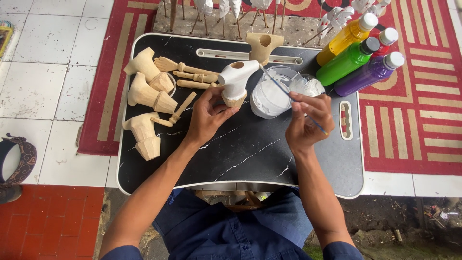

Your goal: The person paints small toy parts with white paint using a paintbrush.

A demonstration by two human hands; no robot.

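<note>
My left hand [207,115] grips the bare wooden base of a carved wooden torso piece [236,79] whose upper part is coated in white paint. My right hand [308,118] holds a thin blue paintbrush [288,96], its tip reaching up toward the white-painted piece. Just behind the brush stands a clear cup of white paint [269,98] with a second smaller cup [310,86] beside it. Both hands work over a black marbled lap tray [240,154].
Several unpainted wooden torso pieces [144,91] and wooden arm parts [190,72] lie on the tray's left side. Another bare torso [263,44] stands at the back. Yellow, green, purple and red paint bottles [356,60] lie at the right. Painted pieces on sticks stand behind, on a red rug.
</note>
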